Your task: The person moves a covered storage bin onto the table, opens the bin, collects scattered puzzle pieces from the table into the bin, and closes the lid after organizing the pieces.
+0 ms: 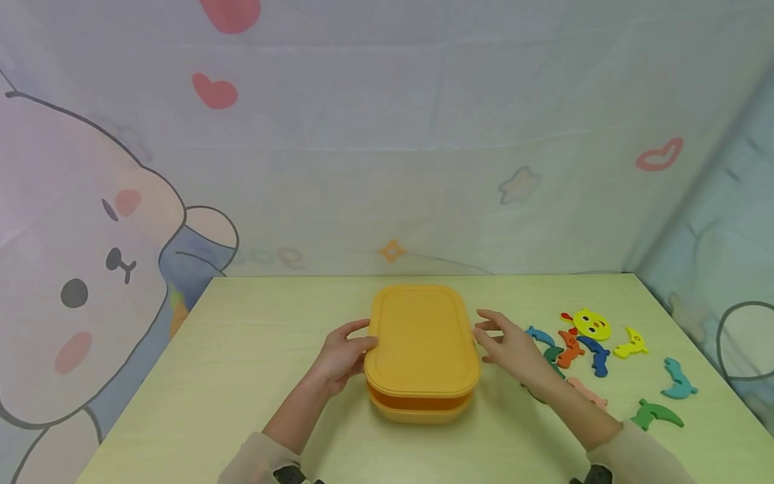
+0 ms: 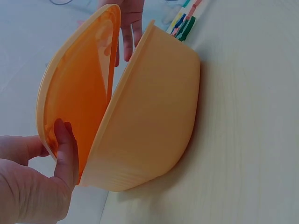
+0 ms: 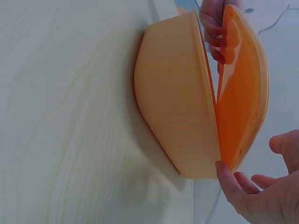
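Note:
A yellow lid [image 1: 420,339] lies tilted over a yellow plastic box [image 1: 420,412], its near edge raised so a gap shows at the front. My left hand [image 1: 341,356] pinches the lid's left edge, with a finger inside the rim in the left wrist view. On the other side, my right hand [image 1: 514,349] is by the lid's right edge, fingers loosely extended and thumb apart. Its fingertips [image 3: 224,175] are at the far corner of the box and lid in the right wrist view; whether they touch it I cannot tell. Whatever is inside the box is hidden.
Flat coloured pieces lie right of the box, including a yellow round face piece [image 1: 592,325], a dark blue piece [image 1: 597,355], a teal piece [image 1: 677,380] and a green piece [image 1: 656,414]. Some are partly behind my right arm. A printed cloth [image 1: 363,168] hangs behind the table [image 1: 242,376].

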The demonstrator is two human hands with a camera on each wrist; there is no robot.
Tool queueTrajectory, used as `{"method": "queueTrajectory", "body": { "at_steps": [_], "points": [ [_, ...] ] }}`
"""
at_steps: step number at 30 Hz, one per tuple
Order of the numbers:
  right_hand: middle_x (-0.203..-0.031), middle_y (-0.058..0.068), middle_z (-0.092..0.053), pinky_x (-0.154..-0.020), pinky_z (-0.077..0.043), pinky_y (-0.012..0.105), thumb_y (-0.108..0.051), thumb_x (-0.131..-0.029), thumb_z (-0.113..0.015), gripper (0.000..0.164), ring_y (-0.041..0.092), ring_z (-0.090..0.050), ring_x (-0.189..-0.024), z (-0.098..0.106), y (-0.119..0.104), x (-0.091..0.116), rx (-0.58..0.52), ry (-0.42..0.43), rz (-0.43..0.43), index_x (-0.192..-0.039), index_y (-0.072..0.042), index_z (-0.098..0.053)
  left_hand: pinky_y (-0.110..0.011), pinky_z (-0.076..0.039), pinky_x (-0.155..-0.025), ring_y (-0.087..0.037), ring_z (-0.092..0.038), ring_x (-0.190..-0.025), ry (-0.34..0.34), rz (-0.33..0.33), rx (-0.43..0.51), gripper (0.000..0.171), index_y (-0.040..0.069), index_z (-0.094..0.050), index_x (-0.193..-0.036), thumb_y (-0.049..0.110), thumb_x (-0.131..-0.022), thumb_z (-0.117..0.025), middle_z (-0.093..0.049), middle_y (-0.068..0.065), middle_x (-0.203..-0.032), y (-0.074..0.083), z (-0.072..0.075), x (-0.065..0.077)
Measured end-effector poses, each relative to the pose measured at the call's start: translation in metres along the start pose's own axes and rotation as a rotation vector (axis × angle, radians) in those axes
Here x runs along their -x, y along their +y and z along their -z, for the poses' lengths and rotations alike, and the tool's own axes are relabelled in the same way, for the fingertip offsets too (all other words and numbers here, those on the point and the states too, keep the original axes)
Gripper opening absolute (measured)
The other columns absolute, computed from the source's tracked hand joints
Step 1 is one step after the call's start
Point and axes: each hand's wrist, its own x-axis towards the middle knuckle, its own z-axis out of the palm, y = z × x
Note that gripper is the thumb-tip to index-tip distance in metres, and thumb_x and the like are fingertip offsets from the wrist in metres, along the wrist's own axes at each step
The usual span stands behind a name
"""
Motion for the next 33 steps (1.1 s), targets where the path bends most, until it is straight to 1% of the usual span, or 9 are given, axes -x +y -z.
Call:
{"method": "queueTrajectory", "body": {
  "at_steps": [5,11,14,18,23,33],
  "points": [
    [-0.126,0.019,-0.049,-0.075,-0.056,0.035,-0.035,-0.094,-0.051,0.058,0.032,-0.058,-0.108,0.0,-0.001,-0.003,-0.112,-0.044,-0.074,-0.141,-0.009,-0.031,-0.023,-0.054,-0.057,-0.012,-0.063,-0.061,0.002,0.002,-0.01,0.053,0.005,-0.042,-0.135,0.009,-0.085,-0.06,-0.066,-0.009,-0.084,0.0,0.0,0.0],
    [-0.126,0.021,-0.047,-0.076,-0.055,0.036,-0.037,-0.094,-0.05,0.059,0.03,-0.059,-0.106,-0.001,-0.001,-0.009,-0.172,-0.073,-0.152,-0.141,-0.008,-0.03,-0.024,-0.054,-0.058,-0.013,-0.064,-0.062,0.01,0.015,-0.01,0.053,0.008,-0.042,-0.134,0.009,-0.085,-0.059,-0.066,-0.01,-0.086,0.0,0.0,0.0],
    [-0.126,0.021,-0.047,-0.077,-0.055,0.037,-0.035,-0.094,-0.05,0.059,0.031,-0.058,-0.105,-0.002,-0.002,-0.011,-0.207,-0.089,-0.18,-0.142,-0.007,-0.029,-0.024,-0.054,-0.058,-0.014,-0.064,-0.063,0.008,0.013,-0.01,0.053,0.008,-0.042,-0.134,0.01,-0.085,-0.059,-0.066,-0.011,-0.087,0.0,0.0,0.0],
    [-0.126,0.023,-0.047,-0.078,-0.055,0.039,-0.032,-0.095,-0.05,0.058,0.029,-0.059,-0.102,-0.004,-0.005,-0.01,-0.251,-0.108,-0.182,-0.142,-0.006,-0.028,-0.025,-0.055,-0.059,-0.014,-0.065,-0.064,0.005,0.013,-0.004,0.053,0.008,-0.042,-0.135,0.01,-0.085,-0.06,-0.066,-0.011,-0.088,0.001,0.0,0.001],
    [-0.127,0.024,-0.048,-0.078,-0.055,0.038,-0.028,-0.094,-0.05,0.058,0.025,-0.061,-0.097,-0.006,-0.006,-0.011,-0.281,-0.129,-0.179,-0.142,-0.007,-0.026,-0.025,-0.055,-0.059,-0.015,-0.065,-0.064,-0.001,0.009,0.001,0.053,0.007,-0.042,-0.135,0.01,-0.085,-0.06,-0.066,-0.011,-0.087,0.0,0.0,0.0],
    [-0.126,0.025,-0.049,-0.077,-0.055,0.037,-0.02,-0.094,-0.049,0.057,0.021,-0.062,-0.092,-0.011,-0.007,-0.012,-0.323,-0.127,-0.204,-0.143,-0.006,-0.024,-0.025,-0.055,-0.059,-0.014,-0.065,-0.064,-0.001,0.011,0.004,0.052,0.008,-0.042,-0.134,0.01,-0.085,-0.06,-0.066,-0.011,-0.087,-0.002,0.0,-0.001]
  ]
}}
